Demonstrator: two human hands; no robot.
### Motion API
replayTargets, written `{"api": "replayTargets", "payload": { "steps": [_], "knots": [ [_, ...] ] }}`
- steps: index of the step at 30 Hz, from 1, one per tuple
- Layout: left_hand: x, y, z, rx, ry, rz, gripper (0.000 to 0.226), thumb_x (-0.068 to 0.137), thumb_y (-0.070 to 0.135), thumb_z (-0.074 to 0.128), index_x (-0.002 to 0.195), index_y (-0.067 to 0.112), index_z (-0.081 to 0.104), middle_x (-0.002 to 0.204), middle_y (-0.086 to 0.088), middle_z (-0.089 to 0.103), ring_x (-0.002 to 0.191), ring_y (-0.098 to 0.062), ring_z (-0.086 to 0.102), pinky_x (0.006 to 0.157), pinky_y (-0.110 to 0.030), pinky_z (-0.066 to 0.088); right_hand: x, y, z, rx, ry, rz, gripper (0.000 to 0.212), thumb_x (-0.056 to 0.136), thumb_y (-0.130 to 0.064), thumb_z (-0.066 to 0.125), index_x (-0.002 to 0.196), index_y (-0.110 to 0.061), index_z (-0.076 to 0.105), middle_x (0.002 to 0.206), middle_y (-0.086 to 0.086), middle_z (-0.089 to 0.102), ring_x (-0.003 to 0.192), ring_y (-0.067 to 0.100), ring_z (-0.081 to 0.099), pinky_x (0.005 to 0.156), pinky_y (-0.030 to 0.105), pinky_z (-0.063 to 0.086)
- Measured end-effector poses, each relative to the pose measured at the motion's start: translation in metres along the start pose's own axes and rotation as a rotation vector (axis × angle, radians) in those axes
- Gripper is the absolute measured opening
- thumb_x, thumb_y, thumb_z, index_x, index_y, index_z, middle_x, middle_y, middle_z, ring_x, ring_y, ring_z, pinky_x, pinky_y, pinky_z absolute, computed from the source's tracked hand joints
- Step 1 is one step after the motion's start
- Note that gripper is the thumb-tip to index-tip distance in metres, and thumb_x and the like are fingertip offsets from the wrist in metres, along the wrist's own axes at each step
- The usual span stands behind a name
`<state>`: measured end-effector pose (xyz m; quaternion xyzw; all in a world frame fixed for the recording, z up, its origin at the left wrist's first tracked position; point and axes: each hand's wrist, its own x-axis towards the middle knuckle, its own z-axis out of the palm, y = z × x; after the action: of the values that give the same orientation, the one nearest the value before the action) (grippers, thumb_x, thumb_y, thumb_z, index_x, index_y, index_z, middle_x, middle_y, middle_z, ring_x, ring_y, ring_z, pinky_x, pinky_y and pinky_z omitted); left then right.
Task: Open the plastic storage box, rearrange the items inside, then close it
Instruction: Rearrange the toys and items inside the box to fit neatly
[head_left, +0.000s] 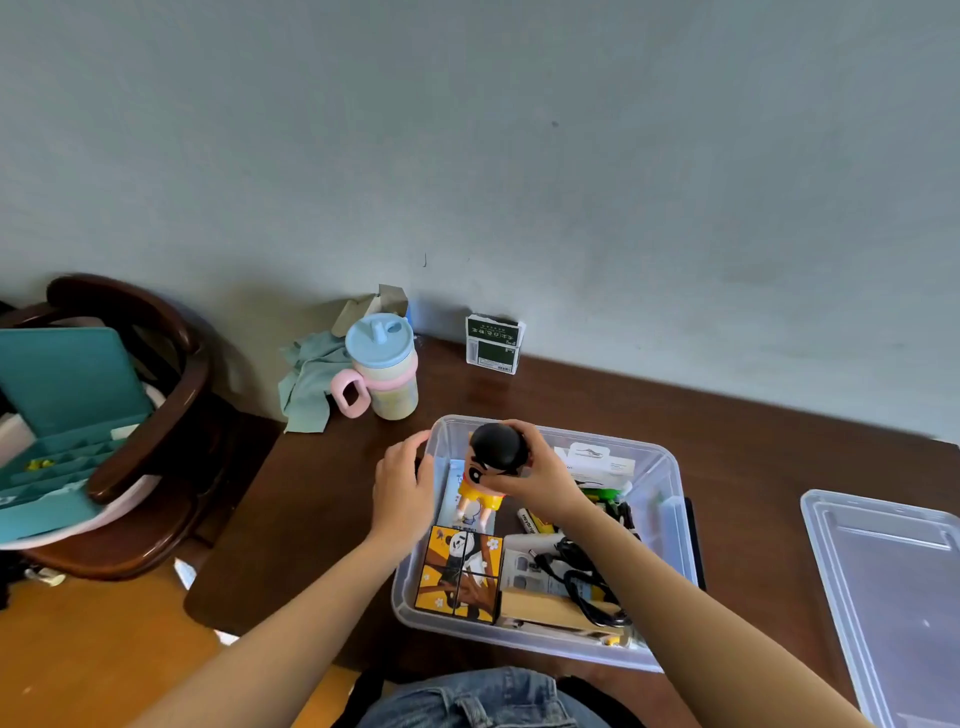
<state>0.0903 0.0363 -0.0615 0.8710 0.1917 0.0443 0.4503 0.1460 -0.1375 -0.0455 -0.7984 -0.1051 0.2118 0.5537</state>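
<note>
— From up over the shoulders, what worries you?

— That figurine (480, 480). The right hand (537, 480) has its fingers curled round the big black head, so the yellow body hangs below into the storage box (670, 470), at the box's far left corner. All the weight sits in that round head; if the grip loosens I'd guess it drops onto the blue card (451, 491) under it or tips against the wall.

— And the other hand?

— The left hand (402, 493) grips the box's left wall near that same corner, fingers hooked over the rim. It seems to be steadying the box. Pull too hard and I think the whole box could slide toward the table's left edge, which is close.

— The inside looks crowded.

— It is. A panda puzzle cube (460, 574) fills the near left corner, and black cables (582, 571) lie tangled over a wooden block (550, 608) toward the near right. A foot could catch the cube on the way down, or a cable could end up over the rim and stop the lid seating later.

— Where's the lid?

— The lid (893, 597) lies flat at the table's right edge, well apart from the box.

— And the room?

— Dark brown wooden table (753, 467) against a plain grey wall (519, 130). Along the far edge stand a pastel cup (387, 369) with a cloth (309, 379) beside it, and a small green packet (493, 343). A wooden chair (156, 415) left of the table holds an open teal case (62, 395). Orange floor (93, 654) below.
</note>
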Motion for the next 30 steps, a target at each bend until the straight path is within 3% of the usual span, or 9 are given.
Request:
{"api": "replayTargets", "payload": {
  "steps": [4, 8, 16, 20, 26, 30],
  "knots": [
    [-0.007, -0.008, 0.007, 0.082, 0.086, 0.082, 0.034, 0.101, 0.021, 0.038, 0.133, 0.018, 0.049, 0.130, 0.000, 0.055, 0.119, -0.016, 0.047, 0.099, -0.038, 0.041, 0.011, 0.006, 0.016, -0.060, -0.058, -0.007, 0.065, 0.072, -0.015, 0.079, 0.123, -0.032, 0.043, 0.116, -0.012, 0.055, 0.112, 0.010, 0.052, 0.094, 0.023, 0.043],
    [-0.008, -0.010, 0.009, 0.128, 0.096, 0.112, 0.035, 0.102, 0.021, 0.037, 0.135, 0.020, 0.047, 0.130, 0.002, 0.052, 0.119, -0.014, 0.047, 0.095, -0.033, 0.038, 0.014, 0.004, 0.026, -0.125, -0.046, -0.032, 0.066, 0.074, -0.019, 0.079, 0.127, -0.027, 0.041, 0.116, -0.014, 0.053, 0.106, 0.004, 0.051, 0.088, 0.013, 0.041],
    [-0.009, -0.008, 0.009, 0.162, 0.097, 0.131, 0.036, 0.102, 0.020, 0.035, 0.135, 0.018, 0.047, 0.130, -0.001, 0.052, 0.120, -0.015, 0.047, 0.093, -0.028, 0.034, 0.006, 0.016, 0.030, -0.093, -0.004, 0.011, 0.059, 0.078, -0.020, 0.075, 0.126, -0.023, 0.040, 0.118, -0.005, 0.057, 0.108, 0.013, 0.055, 0.094, 0.030, 0.048],
    [-0.009, -0.008, 0.009, 0.185, 0.095, 0.131, 0.036, 0.102, 0.019, 0.035, 0.136, 0.018, 0.046, 0.131, 0.000, 0.051, 0.120, -0.014, 0.047, 0.095, -0.031, 0.037, 0.009, 0.021, 0.029, -0.046, -0.050, 0.121, 0.057, 0.083, -0.018, 0.070, 0.130, -0.018, 0.039, 0.120, -0.003, 0.054, 0.111, 0.010, 0.051, 0.090, 0.022, 0.040],
    [-0.010, -0.003, 0.005, 0.252, 0.086, 0.234, 0.039, 0.098, 0.010, 0.043, 0.134, 0.021, 0.050, 0.136, -0.006, 0.046, 0.125, -0.021, 0.044, 0.097, -0.040, 0.044, 0.016, 0.021, 0.027, -0.127, -0.163, 0.198, 0.057, 0.087, -0.014, 0.064, 0.135, -0.013, 0.033, 0.126, 0.001, 0.047, 0.120, 0.016, 0.047, 0.092, 0.021, 0.036],
    [-0.006, 0.003, 0.001, 0.426, 0.001, 0.485, 0.044, 0.090, 0.001, 0.057, 0.130, 0.018, 0.057, 0.144, -0.007, 0.045, 0.135, -0.025, 0.039, 0.103, -0.045, 0.037, 0.010, 0.017, 0.028, 0.014, -0.047, 0.281, 0.061, 0.082, -0.022, 0.071, 0.132, -0.017, 0.037, 0.117, -0.008, 0.045, 0.113, 0.009, 0.045, 0.085, 0.014, 0.037]
  ]
}}
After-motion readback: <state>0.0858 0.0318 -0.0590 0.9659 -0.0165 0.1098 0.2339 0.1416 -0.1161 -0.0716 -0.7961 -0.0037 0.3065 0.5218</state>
